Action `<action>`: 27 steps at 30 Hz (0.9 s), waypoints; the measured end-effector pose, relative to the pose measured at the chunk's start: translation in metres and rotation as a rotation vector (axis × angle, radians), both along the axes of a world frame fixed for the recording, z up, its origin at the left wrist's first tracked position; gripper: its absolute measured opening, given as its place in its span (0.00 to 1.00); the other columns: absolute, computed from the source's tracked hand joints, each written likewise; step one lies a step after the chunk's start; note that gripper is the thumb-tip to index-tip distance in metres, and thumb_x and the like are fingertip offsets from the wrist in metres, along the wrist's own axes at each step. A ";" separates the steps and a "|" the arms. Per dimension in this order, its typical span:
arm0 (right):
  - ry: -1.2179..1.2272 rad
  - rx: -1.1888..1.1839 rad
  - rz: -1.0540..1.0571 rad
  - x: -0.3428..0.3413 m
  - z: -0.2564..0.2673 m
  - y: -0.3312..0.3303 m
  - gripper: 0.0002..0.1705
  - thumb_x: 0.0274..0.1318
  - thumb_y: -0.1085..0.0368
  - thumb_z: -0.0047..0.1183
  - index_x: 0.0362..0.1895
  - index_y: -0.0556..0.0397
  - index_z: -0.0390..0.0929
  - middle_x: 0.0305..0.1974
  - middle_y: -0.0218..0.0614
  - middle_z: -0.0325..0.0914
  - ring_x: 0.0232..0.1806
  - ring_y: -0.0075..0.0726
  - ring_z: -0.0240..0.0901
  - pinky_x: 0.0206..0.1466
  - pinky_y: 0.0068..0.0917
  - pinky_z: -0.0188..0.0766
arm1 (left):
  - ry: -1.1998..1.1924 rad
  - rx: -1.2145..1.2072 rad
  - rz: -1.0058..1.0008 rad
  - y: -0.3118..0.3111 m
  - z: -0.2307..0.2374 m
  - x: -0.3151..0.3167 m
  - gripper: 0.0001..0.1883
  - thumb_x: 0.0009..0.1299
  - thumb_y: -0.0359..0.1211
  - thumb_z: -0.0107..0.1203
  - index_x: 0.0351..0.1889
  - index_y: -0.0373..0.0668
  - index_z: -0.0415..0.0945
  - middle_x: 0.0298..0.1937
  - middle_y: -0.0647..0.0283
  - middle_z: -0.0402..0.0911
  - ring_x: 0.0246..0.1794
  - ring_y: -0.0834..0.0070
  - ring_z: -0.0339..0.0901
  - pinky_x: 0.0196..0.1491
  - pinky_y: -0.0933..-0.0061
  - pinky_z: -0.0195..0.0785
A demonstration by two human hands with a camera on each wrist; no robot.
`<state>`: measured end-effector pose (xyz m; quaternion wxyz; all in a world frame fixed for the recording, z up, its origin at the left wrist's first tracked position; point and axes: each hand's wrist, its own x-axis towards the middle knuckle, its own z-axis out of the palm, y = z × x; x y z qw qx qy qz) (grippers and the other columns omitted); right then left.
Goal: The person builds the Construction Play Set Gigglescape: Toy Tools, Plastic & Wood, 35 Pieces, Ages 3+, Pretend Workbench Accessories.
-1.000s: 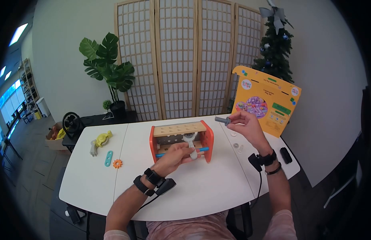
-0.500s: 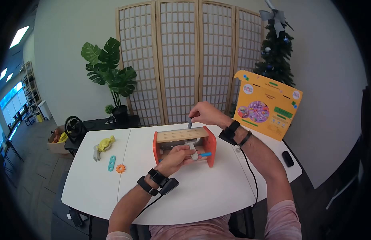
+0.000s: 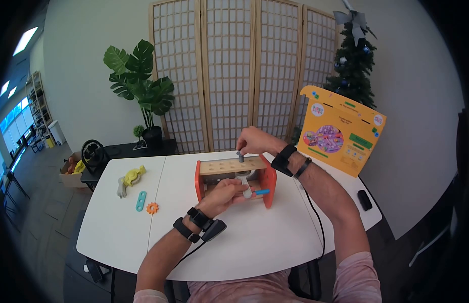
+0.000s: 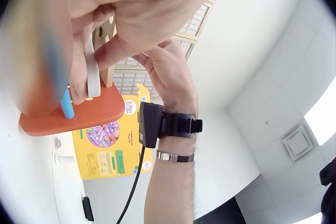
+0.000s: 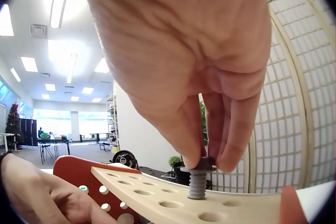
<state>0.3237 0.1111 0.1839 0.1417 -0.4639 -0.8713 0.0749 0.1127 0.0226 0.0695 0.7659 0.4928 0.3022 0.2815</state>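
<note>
A toy workbench (image 3: 269,184) with red-orange side panels and a holed wooden top (image 5: 139,192) stands on the white table. My right hand (image 3: 255,140) pinches the head of a grey toy bolt (image 5: 198,184) between thumb and fingers. The bolt stands upright, its threaded shank in one of the top's holes. At the front of the workbench, my left hand (image 3: 222,198) holds a pale grey wrench (image 3: 246,190), whose ring end reaches up under the wooden top. Beside those fingers, a blue rod (image 3: 263,192) runs to the right panel.
To the left lie a teal holed strip (image 3: 141,201), an orange gear (image 3: 152,208) and a yellow-and-grey item (image 3: 132,178). An upright yellow box (image 3: 345,136) stands at the back right. Small white pieces (image 4: 65,159) and a black case (image 3: 364,200) lie to the right.
My right hand has carried the bolt from the right to above the workbench, and its shank now sits in the top. My left hand keeps hold of the wrench at the front.
</note>
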 end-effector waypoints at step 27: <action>-0.044 -0.092 0.014 -0.002 -0.014 0.004 0.16 0.51 0.67 0.76 0.44 0.59 0.93 0.39 0.46 0.93 0.42 0.45 0.92 0.50 0.38 0.87 | 0.003 -0.047 0.023 0.007 0.010 0.004 0.12 0.86 0.29 0.53 0.60 0.29 0.77 0.60 0.50 0.86 0.62 0.66 0.89 0.63 0.76 0.87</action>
